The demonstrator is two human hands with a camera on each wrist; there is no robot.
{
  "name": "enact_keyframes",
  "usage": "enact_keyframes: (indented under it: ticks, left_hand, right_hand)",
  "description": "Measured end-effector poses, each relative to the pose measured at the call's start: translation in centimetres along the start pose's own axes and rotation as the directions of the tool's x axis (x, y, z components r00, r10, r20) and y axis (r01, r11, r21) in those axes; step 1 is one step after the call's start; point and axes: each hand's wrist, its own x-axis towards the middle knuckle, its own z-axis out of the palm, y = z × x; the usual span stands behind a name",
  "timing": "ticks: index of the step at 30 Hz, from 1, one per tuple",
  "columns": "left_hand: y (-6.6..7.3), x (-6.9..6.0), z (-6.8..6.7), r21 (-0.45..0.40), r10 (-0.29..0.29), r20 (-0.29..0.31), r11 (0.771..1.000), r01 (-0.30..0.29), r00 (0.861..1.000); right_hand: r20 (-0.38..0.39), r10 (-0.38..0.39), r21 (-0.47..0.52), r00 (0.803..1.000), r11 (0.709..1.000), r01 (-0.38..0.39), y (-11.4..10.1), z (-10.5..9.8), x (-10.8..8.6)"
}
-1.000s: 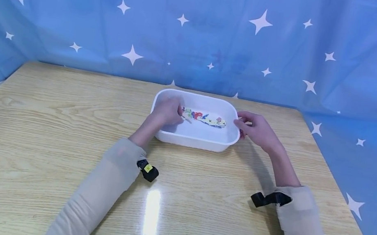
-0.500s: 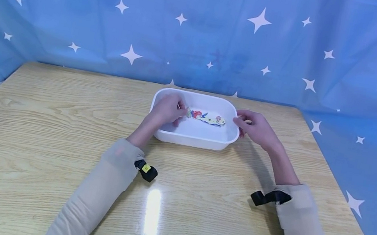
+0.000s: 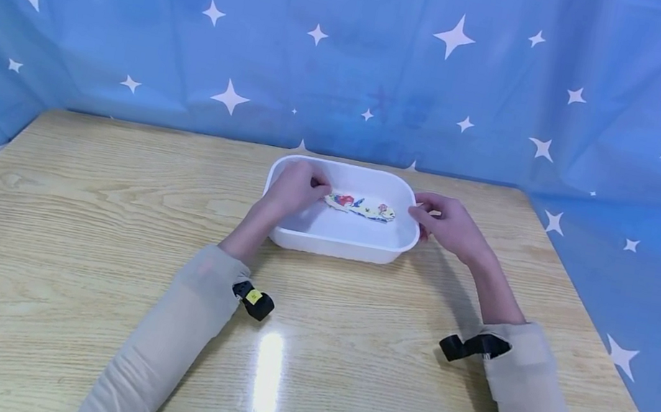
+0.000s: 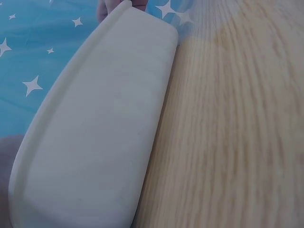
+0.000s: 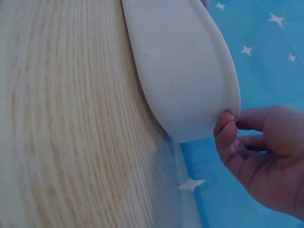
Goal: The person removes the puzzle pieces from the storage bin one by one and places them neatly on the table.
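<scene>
In the head view a white plastic basin with rounded corners stands on the table. On its floor lies a flat, narrow, colourful printed piece, pale with red, blue and yellow patches; its material is unclear. My left hand reaches inside the basin from the left, thumb and fingers pinching the left end of this piece. My right hand pinches the basin's right rim between thumb and fingers; the right wrist view shows that hand at the rim. In the left wrist view the basin's outer wall hides most of my left hand.
The wooden table extends around the basin, its back edge just behind it. A blue curtain with white stars hangs beyond the table and along its sides. Each sleeve cuff carries a black wrist camera.
The left fingers have shifted and drawn together at the left end of the printed piece, covering the greenish part that showed before. My right hand stays at the rim.
</scene>
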Motion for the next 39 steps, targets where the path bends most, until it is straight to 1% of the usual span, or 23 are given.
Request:
enact_keyframes:
  ticks: [4, 7, 9, 13, 16, 21, 27, 31, 32, 34, 36, 38, 39]
  left_hand:
    - [0.0, 0.0, -0.1, 0.005, 0.01, 0.001, 1.0, -0.01, 1.0]
    - [0.2, -0.1, -0.2, -0.021, 0.011, 0.005, 1.0, -0.01, 1.0]
    - [0.3, -0.1, -0.2, -0.044, 0.021, -0.004, 0.999, -0.021, 1.0]
    - [0.3, -0.4, -0.4, -0.087, 0.061, -0.051, 0.994, -0.066, 0.997]
    - [0.3, -0.7, -0.5, -0.096, 0.096, -0.089, 0.99, -0.105, 0.991]
    - [0.5, -1.5, -1.1, -0.106, 0.13, -0.141, 0.984, -0.146, 0.981]
    - [0.8, -2.7, -2.1, -0.181, 0.125, -0.179, 0.971, -0.157, 0.976]
    - [0.5, -3.4, -2.8, -0.241, 0.131, -0.213, 0.953, -0.181, 0.968]
    - [0.4, -3.6, -2.9, -0.256, 0.133, -0.222, 0.948, -0.189, 0.966]
    - [0.2, -3.9, -3.2, -0.281, 0.132, -0.241, 0.939, -0.199, 0.961]
    - [0.0, -4.1, -3.6, -0.296, 0.127, -0.254, 0.934, -0.203, 0.959]
    - [-0.1, -4.4, -3.9, -0.301, 0.116, -0.262, 0.933, -0.196, 0.958]
    - [-0.3, -4.5, -4.1, -0.307, 0.113, -0.266, 0.931, -0.196, 0.957]
  right_hand:
    - [-0.004, -0.001, -0.002, 1.0, 1.0, 0.001, 0.0, 0.0, 0.0]
    - [-0.005, 0.0, -0.007, 1.0, 1.0, 0.0, 0.0, 0.0, 0.0]
    - [-0.007, -0.001, -0.008, 1.0, 1.0, 0.001, 0.1, 0.1, 0.0]
    - [-0.007, -0.006, -0.011, 1.0, 1.0, 0.006, 0.0, 0.2, 0.0]
    - [-0.005, -0.007, -0.01, 1.0, 1.0, 0.006, -0.1, 0.3, 0.0]
    - [-0.004, -0.008, -0.007, 1.0, 1.0, 0.008, -0.2, 0.4, 0.0]
    - [-0.007, -0.008, 0.004, 1.0, 1.0, 0.008, -0.3, 0.4, 0.0]
    - [-0.006, -0.012, 0.027, 1.0, 1.0, 0.012, -0.4, 0.3, 0.0]
    - [-0.004, -0.01, 0.031, 1.0, 0.999, 0.011, -0.9, 0.2, -0.2]
    - [-0.005, -0.014, 0.028, 1.0, 1.0, 0.014, -0.9, 0.2, -0.2]
    - [-0.01, -0.016, 0.028, 1.0, 0.999, 0.017, -0.8, 0.3, -0.2]
    - [-0.015, -0.022, 0.021, 1.0, 1.0, 0.022, -0.8, 0.3, -0.2]
    - [-0.019, -0.028, 0.019, 0.999, 0.999, 0.029, -0.3, 0.4, 0.0]
